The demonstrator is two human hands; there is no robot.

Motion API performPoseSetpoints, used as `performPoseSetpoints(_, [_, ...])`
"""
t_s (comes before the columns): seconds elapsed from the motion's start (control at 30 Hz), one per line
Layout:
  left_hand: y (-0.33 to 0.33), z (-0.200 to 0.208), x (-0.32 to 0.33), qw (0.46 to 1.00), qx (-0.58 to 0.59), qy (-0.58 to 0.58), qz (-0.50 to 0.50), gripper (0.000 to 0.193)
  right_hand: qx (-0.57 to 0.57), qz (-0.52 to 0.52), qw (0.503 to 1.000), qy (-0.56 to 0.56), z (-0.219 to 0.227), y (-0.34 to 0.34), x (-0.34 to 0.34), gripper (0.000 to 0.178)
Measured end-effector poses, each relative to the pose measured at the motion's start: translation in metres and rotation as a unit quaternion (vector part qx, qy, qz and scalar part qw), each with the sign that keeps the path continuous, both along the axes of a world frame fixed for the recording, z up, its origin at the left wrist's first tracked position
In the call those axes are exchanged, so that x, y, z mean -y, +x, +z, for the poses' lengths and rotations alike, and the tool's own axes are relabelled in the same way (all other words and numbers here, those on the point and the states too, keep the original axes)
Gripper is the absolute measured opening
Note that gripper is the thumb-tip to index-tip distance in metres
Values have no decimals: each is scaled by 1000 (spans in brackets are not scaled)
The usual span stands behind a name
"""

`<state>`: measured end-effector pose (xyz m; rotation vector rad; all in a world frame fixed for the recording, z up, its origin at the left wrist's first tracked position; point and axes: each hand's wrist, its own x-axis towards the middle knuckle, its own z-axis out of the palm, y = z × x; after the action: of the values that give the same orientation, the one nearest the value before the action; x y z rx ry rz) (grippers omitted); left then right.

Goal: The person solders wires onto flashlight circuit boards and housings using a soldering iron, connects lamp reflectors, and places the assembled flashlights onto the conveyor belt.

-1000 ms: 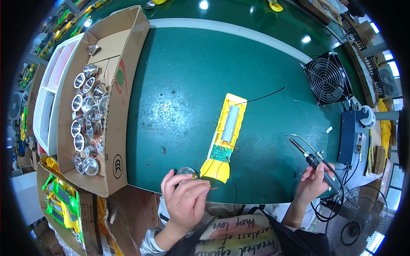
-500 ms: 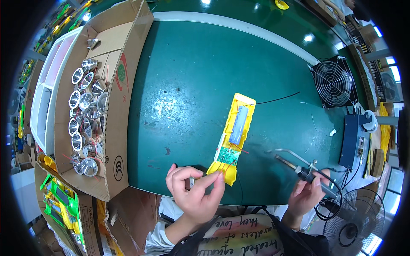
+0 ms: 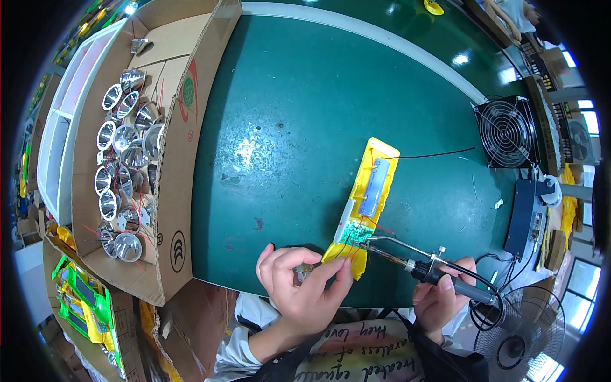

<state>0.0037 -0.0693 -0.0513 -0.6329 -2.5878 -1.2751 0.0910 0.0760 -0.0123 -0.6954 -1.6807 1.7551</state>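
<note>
Yellow plastic housing (image 3: 368, 204) with a small green circuit board lies on the green desk (image 3: 305, 114) — its near end now pinched in the left hand (image 3: 304, 290) grip. The right hand (image 3: 439, 299), fist closed around a black-handled soldering iron (image 3: 433, 272), has swung its tip in — from off to the side — to the board.

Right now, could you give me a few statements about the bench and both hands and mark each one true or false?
1. The right hand holds a soldering iron whose tip reaches the green circuit board. True.
2. The left hand rests inside the cardboard box. False: it pinches the near end of the yellow housing.
3. The box holds shiny metal reflector cups. True.
4. The black fan lies at the person's left. False: it is at the right.
</note>
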Motion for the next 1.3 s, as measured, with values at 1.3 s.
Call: performPoseSetpoints(1.3, [0,-2,0,1000,-1,2,-9,13,48,-15,998,37,11,-6,4,29])
